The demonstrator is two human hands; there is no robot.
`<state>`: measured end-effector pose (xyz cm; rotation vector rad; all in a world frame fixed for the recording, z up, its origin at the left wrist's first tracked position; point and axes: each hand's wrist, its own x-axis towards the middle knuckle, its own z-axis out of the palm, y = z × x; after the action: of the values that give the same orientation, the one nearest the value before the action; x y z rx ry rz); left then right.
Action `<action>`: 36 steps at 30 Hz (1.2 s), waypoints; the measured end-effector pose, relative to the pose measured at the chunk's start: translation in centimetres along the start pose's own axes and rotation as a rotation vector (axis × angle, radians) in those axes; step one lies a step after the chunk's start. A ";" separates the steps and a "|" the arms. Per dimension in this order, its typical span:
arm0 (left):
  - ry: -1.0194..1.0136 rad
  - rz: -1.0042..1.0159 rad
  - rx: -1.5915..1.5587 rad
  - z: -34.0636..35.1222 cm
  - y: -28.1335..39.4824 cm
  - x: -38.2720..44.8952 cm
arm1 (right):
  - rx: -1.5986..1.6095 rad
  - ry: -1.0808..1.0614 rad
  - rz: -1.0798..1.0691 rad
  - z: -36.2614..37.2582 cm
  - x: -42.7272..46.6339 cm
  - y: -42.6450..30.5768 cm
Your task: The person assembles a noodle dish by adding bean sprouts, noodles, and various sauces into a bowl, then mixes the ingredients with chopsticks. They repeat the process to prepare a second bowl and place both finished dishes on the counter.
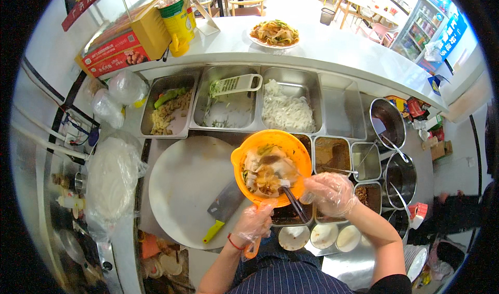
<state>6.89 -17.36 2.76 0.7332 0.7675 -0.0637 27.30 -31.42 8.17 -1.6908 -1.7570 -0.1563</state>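
My left hand (255, 222), in a clear plastic glove, grips the handle (252, 249) of an orange plastic bowl (238, 173). Wide pale noodles (269, 189) with green shreds and brown sauce lie inside it. My right hand (331, 194), gloved too, is at the bowl's right rim with its fingers drawn together. A blurred streak crosses the food beside those fingers; whether they hold a utensil is unclear. A dark-handled utensil (295, 204) leans over the bowl's near rim. Left of the bowl, a cleaver (226, 202) with a green handle lies on a round white board (183, 185).
Behind the bowl stand steel pans with chopped food (167, 114), a white grater (236, 85) and white noodles (288, 109). Sauce tins (331, 153) and steel pots (388, 122) are at the right. A plate of noodles (275, 35) sits on the counter ledge (335, 46).
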 end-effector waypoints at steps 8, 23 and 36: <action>0.096 0.060 0.029 -1.9 -0.2 -0.2 | 0.909 0.945 0.948 0.6 -2.4 3.2; 0.082 0.037 0.194 1.7 -1.4 2.1 | -0.048 0.421 0.951 1.3 -10.3 9.0; 0.050 0.067 0.296 3.8 -0.8 2.9 | -0.255 0.279 0.687 4.1 -14.8 12.9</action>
<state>11.10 -19.71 2.23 1.0439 0.7893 -0.1005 36.40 -39.76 -7.59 -2.2338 -0.9152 -0.2940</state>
